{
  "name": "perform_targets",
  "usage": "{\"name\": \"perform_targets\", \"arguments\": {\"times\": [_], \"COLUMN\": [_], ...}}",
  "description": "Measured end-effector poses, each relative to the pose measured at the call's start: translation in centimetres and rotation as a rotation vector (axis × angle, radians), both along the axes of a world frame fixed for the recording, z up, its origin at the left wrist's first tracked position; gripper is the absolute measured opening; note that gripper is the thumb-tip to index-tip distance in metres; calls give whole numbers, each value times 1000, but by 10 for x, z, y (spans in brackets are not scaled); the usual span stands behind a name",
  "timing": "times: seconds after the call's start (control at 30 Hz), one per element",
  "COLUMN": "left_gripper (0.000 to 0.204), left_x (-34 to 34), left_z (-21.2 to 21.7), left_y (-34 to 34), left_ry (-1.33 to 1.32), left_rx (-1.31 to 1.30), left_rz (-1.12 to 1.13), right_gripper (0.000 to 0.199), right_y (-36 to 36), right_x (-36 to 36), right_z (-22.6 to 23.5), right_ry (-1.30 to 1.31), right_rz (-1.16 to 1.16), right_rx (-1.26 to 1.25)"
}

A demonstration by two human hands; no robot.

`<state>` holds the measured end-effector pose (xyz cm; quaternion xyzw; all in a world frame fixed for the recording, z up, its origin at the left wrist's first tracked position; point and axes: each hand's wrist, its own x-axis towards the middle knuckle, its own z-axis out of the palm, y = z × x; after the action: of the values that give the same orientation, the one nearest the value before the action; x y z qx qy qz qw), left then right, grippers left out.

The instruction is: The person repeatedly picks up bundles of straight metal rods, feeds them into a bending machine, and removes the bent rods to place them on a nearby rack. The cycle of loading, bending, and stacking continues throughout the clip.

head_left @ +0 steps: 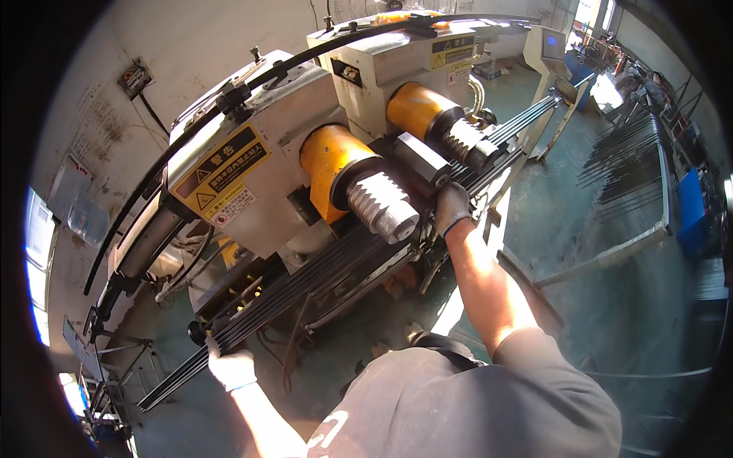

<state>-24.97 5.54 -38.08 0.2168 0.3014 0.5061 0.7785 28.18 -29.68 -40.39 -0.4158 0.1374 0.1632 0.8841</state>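
A bundle of long dark metal rods (286,284) runs slantwise along the front of a machine. My left hand (230,369), in a pale glove, is closed around the bundle toward its near left end, just beside a black knob (196,332). My right hand (452,210), also gloved, is curled at the machine below a dark rectangular block (420,158). Its fingertips are partly hidden, so what they hold cannot be made out. Between my hands, a thick threaded metal shaft (383,208) juts from an orange cylinder (332,156) above the rods.
A second orange cylinder (420,111) with a threaded shaft sits farther right. More rods (527,118) extend beyond the machine on its right. A black curved bar (305,55) crosses over the housings. At the right, a metal frame (611,253) stands beside many loose thin rods (630,156).
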Motion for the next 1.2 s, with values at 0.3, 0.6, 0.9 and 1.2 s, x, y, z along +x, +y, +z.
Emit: {"name": "perform_targets", "arguments": {"times": [0.3, 0.6, 0.9, 1.2], "left_gripper": [48, 39, 37, 29], "left_x": [43, 45, 85, 116], "left_z": [-4, 2, 21, 28], "left_y": [-33, -34, -83, -116], "left_ry": [163, -16, 363, -34], "left_rx": [29, -92, 93, -202], "left_rz": [-91, 98, -8, 4], "right_gripper": [39, 38, 49, 46], "right_y": [3, -22, -57, -90], "right_x": [-44, -50, -42, -34], "right_z": [52, 45, -10, -83], "right_ry": [-70, -239, -769, -484], "right_rz": [-68, 37, 11, 9], "right_rx": [-449, -260, -954, -643]}}
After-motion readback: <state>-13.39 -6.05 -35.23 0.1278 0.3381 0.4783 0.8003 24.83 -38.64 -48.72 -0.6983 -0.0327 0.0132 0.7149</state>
